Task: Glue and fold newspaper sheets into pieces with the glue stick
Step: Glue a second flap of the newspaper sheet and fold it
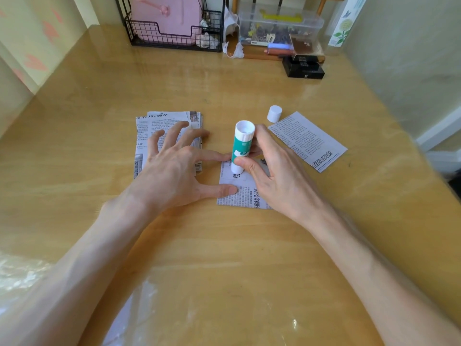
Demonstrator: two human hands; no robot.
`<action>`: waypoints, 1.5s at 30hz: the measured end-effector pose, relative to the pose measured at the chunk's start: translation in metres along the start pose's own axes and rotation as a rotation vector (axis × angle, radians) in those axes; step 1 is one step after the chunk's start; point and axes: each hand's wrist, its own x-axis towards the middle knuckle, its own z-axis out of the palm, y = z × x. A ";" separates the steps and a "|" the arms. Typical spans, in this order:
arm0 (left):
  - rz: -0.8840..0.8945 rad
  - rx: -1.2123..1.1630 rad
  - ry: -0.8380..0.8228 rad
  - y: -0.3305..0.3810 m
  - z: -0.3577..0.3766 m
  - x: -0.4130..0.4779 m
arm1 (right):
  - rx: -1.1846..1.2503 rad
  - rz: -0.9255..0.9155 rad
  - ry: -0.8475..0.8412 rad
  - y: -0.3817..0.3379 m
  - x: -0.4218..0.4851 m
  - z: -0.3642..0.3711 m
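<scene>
Tan wooden desk (224,245) with a glossy clear cover carries all items noted.

At the far edge, a black wire basket (139,33) holds a flat pink item (164,18). To its right sits a clear plastic storage box (279,26) with small mixed contents, and a black rectangular box (303,69) lies just in front of that.

A stack of folded newspaper sheets (154,126) lies left of centre. A single rectangular printed newspaper piece (309,141) lies at an angle right of centre, well apart from the stack. A smaller printed newspaper piece (239,193) lies flat between them, nearer the person and partly hidden by both hands.

Left hand (179,168): fingers spread. The thumb and forefinger tips press on the left edge of the smaller piece, while the remaining fingers arch over the stack.

Right hand (272,176): wrapped round a green and white glue stick (240,146), thumb across the lower barrel, other fingers behind it. The glue stick stands near upright, leaning slightly, with its lower end on the upper left part of the smaller piece. Its white upper end faces the camera.

A white cylindrical cap (274,113) stands alone on the desk at the far corner of the angled piece. Contact between the two cannot be determined.
</scene>
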 end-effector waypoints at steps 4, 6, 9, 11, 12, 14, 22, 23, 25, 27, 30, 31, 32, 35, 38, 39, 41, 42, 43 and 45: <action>0.003 -0.006 0.001 0.000 0.001 0.000 | -0.011 0.018 0.007 0.002 -0.002 -0.003; 0.001 -0.006 0.003 0.000 0.001 0.000 | -0.014 0.028 0.008 0.002 -0.003 -0.005; 0.009 -0.022 0.017 0.000 0.001 0.000 | -0.027 0.041 0.003 0.003 -0.005 -0.008; 0.014 -0.027 0.025 -0.001 0.002 0.000 | -0.029 0.047 0.004 0.004 -0.006 -0.010; 0.015 -0.028 0.026 -0.001 0.002 0.000 | -0.030 0.051 0.006 0.004 -0.007 -0.011; 0.018 -0.029 0.026 -0.002 0.003 0.001 | -0.031 0.057 0.012 0.006 -0.008 -0.012; 0.024 -0.050 0.032 -0.002 0.003 0.001 | -0.044 0.074 0.048 0.014 -0.016 -0.020; 0.024 -0.053 0.030 -0.002 0.002 0.001 | -0.054 0.074 0.048 0.015 -0.017 -0.021; 0.026 -0.057 0.029 -0.002 0.002 0.001 | -0.072 0.080 0.039 0.016 -0.019 -0.023; 0.032 -0.061 0.036 -0.003 0.002 0.001 | -0.078 0.089 0.043 0.016 -0.020 -0.025; 0.039 -0.060 0.043 -0.003 0.003 0.001 | -0.071 0.111 0.041 0.016 -0.024 -0.029; 0.041 -0.062 0.046 -0.003 0.004 0.002 | -0.066 0.118 0.040 0.017 -0.025 -0.030; 0.042 -0.065 0.049 -0.003 0.004 0.002 | -0.059 0.126 0.038 0.018 -0.025 -0.032; 0.047 -0.068 0.055 -0.004 0.005 0.001 | -0.058 0.136 0.040 0.020 -0.026 -0.035; 0.047 -0.069 0.055 -0.005 0.005 0.001 | -0.056 0.132 0.051 0.021 -0.029 -0.039; 0.046 -0.069 0.055 -0.005 0.005 0.001 | -0.057 0.135 0.051 0.021 -0.029 -0.040; 0.044 -0.072 0.052 -0.004 0.005 0.001 | -0.067 0.144 0.051 0.023 -0.031 -0.042; 0.044 -0.074 0.051 -0.004 0.005 0.001 | -0.065 0.145 0.053 0.024 -0.032 -0.043; 0.044 -0.074 0.050 -0.005 0.005 0.001 | -0.066 0.142 0.057 0.025 -0.033 -0.044; 0.045 -0.069 0.051 -0.005 0.006 0.001 | -0.087 0.135 0.070 0.026 -0.035 -0.046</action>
